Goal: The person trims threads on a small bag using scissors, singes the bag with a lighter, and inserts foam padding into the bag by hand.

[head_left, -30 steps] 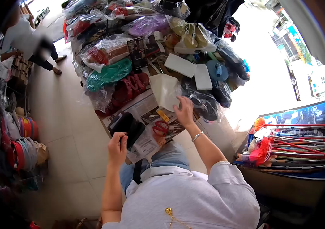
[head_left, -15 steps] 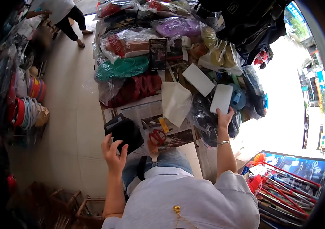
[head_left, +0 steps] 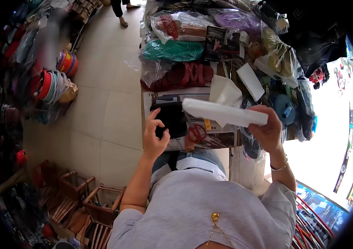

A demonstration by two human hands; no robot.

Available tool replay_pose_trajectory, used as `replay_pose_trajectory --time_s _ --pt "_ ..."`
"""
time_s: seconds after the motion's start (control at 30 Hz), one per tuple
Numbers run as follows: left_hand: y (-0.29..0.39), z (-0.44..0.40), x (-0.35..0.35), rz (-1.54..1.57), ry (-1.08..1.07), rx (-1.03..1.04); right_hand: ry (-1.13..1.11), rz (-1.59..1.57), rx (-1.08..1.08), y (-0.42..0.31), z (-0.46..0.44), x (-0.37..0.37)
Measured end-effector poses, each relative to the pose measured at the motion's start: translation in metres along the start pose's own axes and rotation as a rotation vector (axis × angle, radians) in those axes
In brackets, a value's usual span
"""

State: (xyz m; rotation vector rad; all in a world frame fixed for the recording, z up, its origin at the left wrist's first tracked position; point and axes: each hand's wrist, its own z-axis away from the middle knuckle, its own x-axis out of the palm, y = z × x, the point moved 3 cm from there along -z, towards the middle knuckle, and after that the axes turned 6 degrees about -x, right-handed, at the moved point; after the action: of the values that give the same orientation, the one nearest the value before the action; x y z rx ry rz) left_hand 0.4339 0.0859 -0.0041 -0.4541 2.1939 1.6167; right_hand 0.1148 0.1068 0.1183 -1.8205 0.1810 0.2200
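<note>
My right hand (head_left: 269, 130) grips one end of a white rectangular slab (head_left: 224, 112), raised above the table with its long side stretching left; its exact kind does not show. My left hand (head_left: 155, 135) has curled fingers with a gap between thumb and forefinger. It hovers at the left edge of a flat black object (head_left: 171, 119) lying on newspaper; I see no grip on it. Red-handled scissors (head_left: 196, 133) lie right of the black object, near a yellow item (head_left: 207, 124). Partly behind the slab is a cream sheet (head_left: 225, 91).
A second white slab (head_left: 250, 82) lies farther back beside a blue round object (head_left: 283, 108). Dark red sandals (head_left: 186, 75) and a bagged green pair (head_left: 172, 50) are piled beyond. Wooden chairs (head_left: 103, 203) stand at lower left. A person's legs (head_left: 120, 12) show on the walkway.
My right hand has lifted the white slab from the right side of the table and brought it left, toward me. My left hand stays by the black object. The view has shifted.
</note>
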Motion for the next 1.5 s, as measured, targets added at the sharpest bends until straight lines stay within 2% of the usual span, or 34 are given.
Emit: replay_pose_trajectory --time_s 0.07,0.1,0.17,0.27,0.33,0.47,0.53,0.63,0.7,0.77,0.97,1.0,1.03,1.07,1.13,1.2,1.27,1.37,1.43,1.5 --pt "-0.02 0.005 -0.005 0.34 0.053 -0.168 -0.149 -0.025 -0.143 0.001 -0.013 0.04" --pt "-0.022 0.006 -0.01 0.337 0.071 -0.171 -0.212 -0.048 -0.215 0.006 -0.019 0.057" --pt "-0.032 0.006 -0.016 0.483 0.023 -0.346 -0.325 0.022 -0.32 0.001 -0.03 0.083" --pt "-0.028 -0.001 -0.025 0.512 -0.008 -0.307 -0.439 0.119 -0.398 -0.007 -0.043 0.109" --pt "-0.038 0.0 -0.024 0.667 -0.068 -0.316 -0.509 0.411 -0.541 -0.014 -0.051 0.121" --pt "-0.041 0.002 -0.031 0.563 -0.061 -0.305 -0.625 0.599 -0.523 -0.012 -0.057 0.137" --pt "-0.035 0.003 -0.029 0.467 -0.106 -0.286 -0.635 0.682 -0.653 -0.015 -0.059 0.152" --pt "-0.022 -0.001 -0.026 0.463 -0.13 -0.26 -0.69 0.779 -0.69 -0.019 -0.06 0.185" --pt "-0.026 0.0 -0.024 0.428 -0.122 -0.244 -0.672 0.782 -0.724 -0.014 -0.06 0.206" --pt "-0.027 -0.001 -0.026 0.389 -0.107 -0.225 -0.7 0.882 -0.661 -0.005 -0.059 0.222" --pt "-0.037 0.012 -0.024 0.413 -0.092 -0.198 -0.644 0.88 -0.689 0.023 -0.052 0.233" --pt "-0.045 0.015 -0.021 0.396 -0.044 -0.208 -0.624 0.912 -0.72 0.024 -0.056 0.234" --pt "-0.049 0.01 -0.02 0.385 -0.002 -0.216 -0.649 0.903 -0.662 0.028 -0.051 0.234" --pt "-0.046 0.006 -0.023 0.383 -0.012 -0.178 -0.557 0.875 -0.708 0.024 -0.049 0.23" --pt "-0.045 0.011 -0.021 0.443 -0.062 -0.286 -0.465 0.872 -0.719 0.021 -0.039 0.221" --pt "-0.05 0.012 -0.017 0.506 -0.075 -0.289 -0.48 0.706 -0.598 0.027 -0.026 0.215" --pt "-0.051 0.014 -0.019 0.554 -0.105 -0.322 -0.482 0.732 -0.58 0.042 -0.008 0.215" --pt "-0.055 0.014 -0.017 0.473 -0.087 -0.184 -0.444 0.748 -0.642 0.054 0.002 0.22" --pt "-0.047 0.008 -0.015 0.526 -0.094 -0.176 -0.396 0.728 -0.628 0.058 0.002 0.222" --pt "-0.044 0.012 -0.016 0.702 -0.052 -0.313 -0.381 0.714 -0.607 0.062 0.004 0.222"
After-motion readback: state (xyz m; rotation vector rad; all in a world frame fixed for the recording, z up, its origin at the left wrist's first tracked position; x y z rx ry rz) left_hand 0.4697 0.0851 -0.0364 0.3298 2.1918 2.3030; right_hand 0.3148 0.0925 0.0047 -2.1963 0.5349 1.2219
